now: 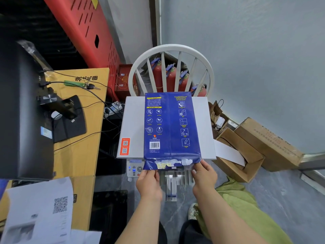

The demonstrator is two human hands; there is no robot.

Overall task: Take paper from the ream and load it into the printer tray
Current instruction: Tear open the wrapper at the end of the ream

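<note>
A blue-wrapped paper ream (171, 125) lies flat on top of the white printer (132, 124), its torn near end overhanging the front edge. My left hand (148, 182) pinches the loose blue wrapper flap at the ream's near left corner. My right hand (204, 173) grips the torn wrapper at the near right corner. Below the ream, the printer's paper tray (173, 184) sticks out toward me, partly hidden by my hands. The printer's control panel (134, 168) shows at the front left.
A white chair (171, 55) stands behind the printer, with red fire extinguishers (173, 77) beyond it. A yellow desk (82, 124) with a black monitor (22, 110), cables and printed sheets (40, 210) is at left. Open cardboard boxes (246, 152) sit on the floor at right.
</note>
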